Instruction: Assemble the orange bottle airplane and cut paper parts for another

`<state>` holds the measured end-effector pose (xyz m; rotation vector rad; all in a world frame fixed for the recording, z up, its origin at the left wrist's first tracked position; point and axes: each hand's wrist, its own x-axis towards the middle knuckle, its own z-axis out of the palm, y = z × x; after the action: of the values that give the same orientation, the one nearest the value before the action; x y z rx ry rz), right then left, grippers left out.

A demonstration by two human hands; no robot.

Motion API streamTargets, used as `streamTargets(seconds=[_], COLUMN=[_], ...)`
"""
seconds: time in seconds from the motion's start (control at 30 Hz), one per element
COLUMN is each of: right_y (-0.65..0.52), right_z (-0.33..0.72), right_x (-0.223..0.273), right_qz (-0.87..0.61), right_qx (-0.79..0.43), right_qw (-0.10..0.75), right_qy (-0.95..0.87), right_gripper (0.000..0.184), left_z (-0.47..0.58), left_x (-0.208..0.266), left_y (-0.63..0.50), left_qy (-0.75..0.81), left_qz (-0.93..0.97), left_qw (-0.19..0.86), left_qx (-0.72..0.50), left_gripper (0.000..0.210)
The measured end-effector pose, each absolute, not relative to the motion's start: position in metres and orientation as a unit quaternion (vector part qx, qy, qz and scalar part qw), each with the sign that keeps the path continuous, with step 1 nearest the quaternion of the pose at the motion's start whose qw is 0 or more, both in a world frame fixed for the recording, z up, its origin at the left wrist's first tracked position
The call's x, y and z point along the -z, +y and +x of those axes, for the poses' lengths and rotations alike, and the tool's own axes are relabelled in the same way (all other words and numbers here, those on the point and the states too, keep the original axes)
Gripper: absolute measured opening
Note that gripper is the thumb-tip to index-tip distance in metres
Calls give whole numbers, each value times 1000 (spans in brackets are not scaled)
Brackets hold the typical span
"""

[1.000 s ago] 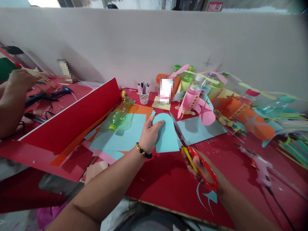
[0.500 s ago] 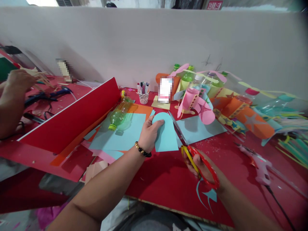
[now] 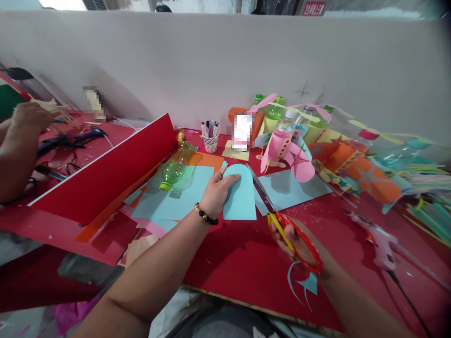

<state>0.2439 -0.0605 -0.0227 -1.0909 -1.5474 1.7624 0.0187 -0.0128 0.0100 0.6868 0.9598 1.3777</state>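
Note:
Pinched in my left hand (image 3: 215, 191) is a light-blue paper piece (image 3: 241, 199) with a rounded top and a straight bottom edge; the thumb lies over its upper left part. My right hand (image 3: 294, 241) is wrapped round the red and yellow handles of a pair of scissors (image 3: 269, 202). The blades point up and left, just right of the paper's curved edge, and look nearly closed. Thin blue paper offcuts (image 3: 309, 284) lie on the red table below my right hand. Blue sheets (image 3: 197, 199) are spread under and behind my left hand.
A green plastic bottle (image 3: 172, 171) lies on the sheets, beside a red upright board (image 3: 116, 173). A pen cup (image 3: 210, 142) stands behind. Bottle-and-paper planes (image 3: 287, 150) crowd the back right, and a pink glue gun (image 3: 378, 239) lies at right. Another person's hand (image 3: 30, 117) works at far left.
My left hand has shifted slightly left with the blue paper. The scissors have moved a little right and down, so the gap between blades and paper has widened.

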Motion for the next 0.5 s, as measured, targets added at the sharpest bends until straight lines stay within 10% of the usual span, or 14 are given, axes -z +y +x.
streamTargets(seconds=[0.5], right_y=[-61], right_z=[243], right_x=[24], right_qz=[-404], right_qx=[-649], right_qw=[293], right_qy=[-575], right_gripper=[62], left_z=[6], left_x=[-7], left_y=[-5], left_qy=[429], left_qz=[293], left_qw=[632], left_qx=[-574], left_gripper=[29])
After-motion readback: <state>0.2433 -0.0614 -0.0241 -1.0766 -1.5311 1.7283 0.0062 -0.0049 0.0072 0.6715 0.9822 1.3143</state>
